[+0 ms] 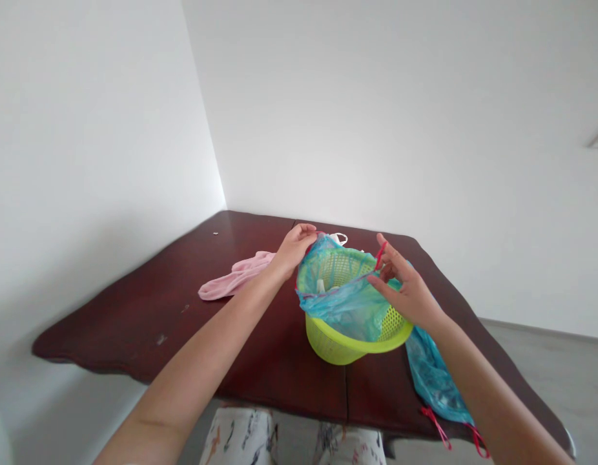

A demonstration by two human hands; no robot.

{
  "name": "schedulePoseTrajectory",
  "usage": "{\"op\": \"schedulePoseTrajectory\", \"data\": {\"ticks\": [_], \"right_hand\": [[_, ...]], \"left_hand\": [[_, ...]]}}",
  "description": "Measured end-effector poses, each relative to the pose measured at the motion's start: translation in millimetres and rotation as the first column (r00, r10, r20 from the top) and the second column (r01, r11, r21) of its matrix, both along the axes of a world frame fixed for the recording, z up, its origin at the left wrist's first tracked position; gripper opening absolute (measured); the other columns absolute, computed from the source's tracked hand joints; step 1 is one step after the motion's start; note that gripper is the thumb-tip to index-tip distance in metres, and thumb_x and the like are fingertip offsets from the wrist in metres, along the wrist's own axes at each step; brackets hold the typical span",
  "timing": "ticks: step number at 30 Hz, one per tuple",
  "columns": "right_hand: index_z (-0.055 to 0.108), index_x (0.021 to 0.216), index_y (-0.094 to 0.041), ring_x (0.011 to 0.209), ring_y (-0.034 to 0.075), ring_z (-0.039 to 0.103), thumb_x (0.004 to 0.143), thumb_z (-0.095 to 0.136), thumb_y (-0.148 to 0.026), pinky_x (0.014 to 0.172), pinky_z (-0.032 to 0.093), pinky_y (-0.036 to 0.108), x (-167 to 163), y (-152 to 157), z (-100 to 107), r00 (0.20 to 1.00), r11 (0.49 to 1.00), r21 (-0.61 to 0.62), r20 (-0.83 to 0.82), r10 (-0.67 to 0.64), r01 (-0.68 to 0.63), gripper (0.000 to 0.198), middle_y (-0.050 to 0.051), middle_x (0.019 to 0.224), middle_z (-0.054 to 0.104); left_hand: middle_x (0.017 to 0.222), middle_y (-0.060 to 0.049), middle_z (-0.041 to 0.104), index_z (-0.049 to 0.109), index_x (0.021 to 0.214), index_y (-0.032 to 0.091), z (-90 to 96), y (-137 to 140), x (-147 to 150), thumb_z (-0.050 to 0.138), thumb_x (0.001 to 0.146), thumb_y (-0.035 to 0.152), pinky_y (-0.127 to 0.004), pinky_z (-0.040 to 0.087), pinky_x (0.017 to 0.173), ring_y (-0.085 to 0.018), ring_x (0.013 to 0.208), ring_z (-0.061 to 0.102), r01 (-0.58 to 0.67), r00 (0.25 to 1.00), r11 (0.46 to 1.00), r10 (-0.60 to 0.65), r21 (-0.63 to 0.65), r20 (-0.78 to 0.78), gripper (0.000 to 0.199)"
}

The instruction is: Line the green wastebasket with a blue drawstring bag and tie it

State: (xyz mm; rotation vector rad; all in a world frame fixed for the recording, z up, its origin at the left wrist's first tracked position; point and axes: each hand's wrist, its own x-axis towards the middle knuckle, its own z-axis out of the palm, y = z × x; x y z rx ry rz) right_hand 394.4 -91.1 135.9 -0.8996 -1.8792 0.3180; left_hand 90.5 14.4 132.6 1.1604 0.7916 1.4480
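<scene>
A thin blue plastic drawstring bag (350, 307) hangs inside a yellow-green perforated basket (335, 345), its mouth spread above the rim. At the far left of the mouth, my left hand (298, 245) pinches the bag's edge by its red drawstring. My right hand (400, 287) is at the other side, fingers curled at the bag's edge, with a loop of red drawstring (380, 256) over the index finger. Something small and white (321, 285) shows within the bag; its kind is unclear.
Left of the basket lies a pink cloth (236, 274). Another blue bag (437, 378) with red drawstrings spreads along the right of the dark red table (158, 310). A white looped item (340, 239) sits behind the basket, partly hidden. White walls border the table's back and left.
</scene>
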Motion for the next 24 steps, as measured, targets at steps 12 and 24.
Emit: {"op": "schedulePoseTrajectory", "data": {"ticks": [12,24], "right_hand": [[0.072,0.163,-0.039,0.094,0.021,0.073,0.105,0.086,-0.051,0.089,0.066,0.038,0,1,24,0.789,0.946,-0.236,-0.614,0.033,-0.223,0.061,0.001,0.103,0.075],[0.075,0.089,-0.030,0.104,0.024,0.079,0.106,0.085,-0.061,0.099,0.070,0.043,1,-7,43,0.551,0.901,-0.191,-0.832,0.062,-0.390,0.037,0.004,0.117,0.082]], "left_hand": [[0.101,-0.007,0.084,0.073,0.113,0.020,38.5,-3,-25,0.080,0.107,0.033,-0.029,0.056,0.078,-0.021,0.088,0.077,-0.012,0.933,0.979,0.084,0.202,-0.351,0.017],[0.136,-0.009,0.088,0.082,0.130,0.020,63.7,-43,-54,0.093,0.100,0.020,-0.030,0.071,0.101,-0.015,0.101,0.085,0.273,0.928,0.961,-0.274,0.043,0.254,0.032]]}}
